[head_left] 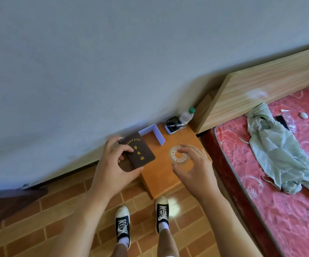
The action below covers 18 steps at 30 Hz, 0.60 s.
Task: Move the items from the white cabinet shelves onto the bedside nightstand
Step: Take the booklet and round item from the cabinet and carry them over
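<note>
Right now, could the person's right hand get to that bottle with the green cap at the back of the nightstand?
Probably yes. The right hand holds a clear tape roll, so it is occupied. The bottle stands beyond it at the back corner, beside a small dark holder, with bare nightstand top between.

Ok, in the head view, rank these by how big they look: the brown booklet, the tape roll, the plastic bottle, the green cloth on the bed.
1. Green cloth, clearly largest.
2. Brown booklet, though the left hand covers part and it sits nearer the camera.
3. Tape roll and plastic bottle: look alike, and the bottle stands farther back, so unranked.
</note>
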{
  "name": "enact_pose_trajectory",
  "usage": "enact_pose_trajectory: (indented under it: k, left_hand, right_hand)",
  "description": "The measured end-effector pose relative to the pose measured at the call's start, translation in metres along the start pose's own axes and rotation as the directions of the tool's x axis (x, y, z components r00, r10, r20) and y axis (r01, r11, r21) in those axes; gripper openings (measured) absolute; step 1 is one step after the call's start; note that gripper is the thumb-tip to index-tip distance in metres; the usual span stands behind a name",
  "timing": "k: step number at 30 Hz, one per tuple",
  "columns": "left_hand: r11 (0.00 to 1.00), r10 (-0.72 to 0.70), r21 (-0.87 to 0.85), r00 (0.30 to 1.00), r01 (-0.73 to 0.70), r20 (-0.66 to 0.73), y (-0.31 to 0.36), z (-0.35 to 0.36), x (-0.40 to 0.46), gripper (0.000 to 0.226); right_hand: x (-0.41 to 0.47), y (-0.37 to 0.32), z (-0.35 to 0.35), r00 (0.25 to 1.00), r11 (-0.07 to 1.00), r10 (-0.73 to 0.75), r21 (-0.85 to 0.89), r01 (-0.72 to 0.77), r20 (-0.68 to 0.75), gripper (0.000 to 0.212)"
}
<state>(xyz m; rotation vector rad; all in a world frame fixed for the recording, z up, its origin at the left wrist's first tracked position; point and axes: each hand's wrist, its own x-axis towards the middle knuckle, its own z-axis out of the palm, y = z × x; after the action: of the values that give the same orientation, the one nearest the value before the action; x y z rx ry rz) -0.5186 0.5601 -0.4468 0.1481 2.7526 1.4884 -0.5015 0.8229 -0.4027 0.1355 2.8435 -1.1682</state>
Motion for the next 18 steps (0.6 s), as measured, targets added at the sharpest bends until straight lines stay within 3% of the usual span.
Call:
enact_pose_trajectory:
  k: [9, 18]
  left_hand:
    - [0.993, -0.092, 0.072, 0.995, 0.089, 0.049, -0.064, 0.077, 0.032, 0.059]
    - [0.987, -0.106, 0.129, 0.990, 0.094, 0.097, -0.174, 0.162, 0.054, 0.055]
  right_hand:
    - [0.064, 0.082, 0.043, 0.988, 0.998, 0.017, -0.056, -0.009, 0.151, 0.038]
    - [0.108, 0.178, 0.143, 0.967, 0.996, 0.039, -0.084, -0.018, 0.253, 0.040]
